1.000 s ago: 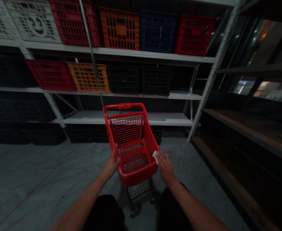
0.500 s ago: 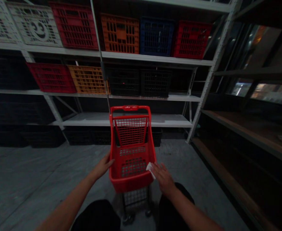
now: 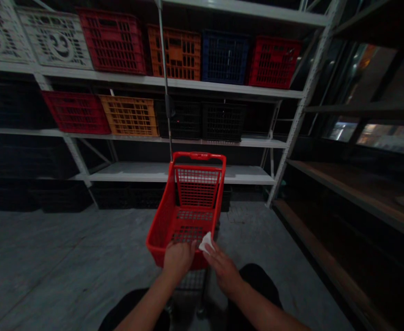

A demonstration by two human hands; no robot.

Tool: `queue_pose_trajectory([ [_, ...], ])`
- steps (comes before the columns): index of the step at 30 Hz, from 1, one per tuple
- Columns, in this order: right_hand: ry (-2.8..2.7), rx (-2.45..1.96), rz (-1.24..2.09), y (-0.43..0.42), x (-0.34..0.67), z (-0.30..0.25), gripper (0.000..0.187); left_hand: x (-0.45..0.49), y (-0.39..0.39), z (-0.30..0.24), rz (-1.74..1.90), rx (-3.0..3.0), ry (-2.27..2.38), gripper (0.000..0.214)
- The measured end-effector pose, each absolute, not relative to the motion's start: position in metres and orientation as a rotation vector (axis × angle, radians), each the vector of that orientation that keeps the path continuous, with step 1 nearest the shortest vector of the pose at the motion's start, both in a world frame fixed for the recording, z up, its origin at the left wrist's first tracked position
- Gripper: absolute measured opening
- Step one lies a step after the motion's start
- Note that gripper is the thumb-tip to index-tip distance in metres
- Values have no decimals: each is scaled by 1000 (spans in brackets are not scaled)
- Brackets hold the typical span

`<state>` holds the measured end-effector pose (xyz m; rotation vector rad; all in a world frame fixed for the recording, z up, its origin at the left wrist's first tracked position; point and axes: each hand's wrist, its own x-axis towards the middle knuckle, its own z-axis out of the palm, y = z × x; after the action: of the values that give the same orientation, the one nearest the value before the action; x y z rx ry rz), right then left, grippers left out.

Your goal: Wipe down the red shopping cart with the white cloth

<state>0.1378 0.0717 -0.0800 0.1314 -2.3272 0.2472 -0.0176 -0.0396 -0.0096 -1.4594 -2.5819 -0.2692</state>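
Observation:
In front of me stands a small red shopping cart point(image 3: 158, 225), its handle end facing away and its basket bare inside. My left hand point(image 3: 180, 257) is closed over the near rim, thumb toward the inside and fingers mostly hidden behind the edge. A white cloth or tissue point(image 3: 207, 242) is in my right hand point(image 3: 221, 266), pressed at the near right corner of the rim. Only part of the cloth shows past the fingers. A thin pole point(image 3: 165, 69) rises from the cart's far left corner.
Behind the cart, a white metal rack point(image 3: 188, 143) holds plastic crates, among them an orange crate point(image 3: 176, 53), a blue crate point(image 3: 225, 57) and a yellow crate point(image 3: 130, 116). Brown shelves point(image 3: 353, 184) run along the right. Grey concrete floor point(image 3: 50, 248) lies around the cart.
My left hand has moved from the cart's left side to its front rim. The cart has turned, its handle end swinging right. My right hand with the cloth has shifted slightly left.

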Motion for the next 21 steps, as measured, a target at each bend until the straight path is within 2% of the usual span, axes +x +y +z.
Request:
queue_pose_trajectory([
  [4,-2323,133,182,105,130,-64,50,-12,-37,-15,-132,-1544,-2520,62],
  [9,-2202,-98,235,142,101,-37,44,-24,-40,-14,-110,-1536,-2530,61],
  [12,-2179,-136,298,113,100,-50,45,-29,-47,-15,-88,-1515,-2540,60],
  [17,-2308,101,268,45,123,-82,50,-40,-62,-14,-116,-1567,-2546,61],
  [21,-2352,97,173,66,113,-67,47,-47,-74,-13,-90,-1629,-2523,64],
])
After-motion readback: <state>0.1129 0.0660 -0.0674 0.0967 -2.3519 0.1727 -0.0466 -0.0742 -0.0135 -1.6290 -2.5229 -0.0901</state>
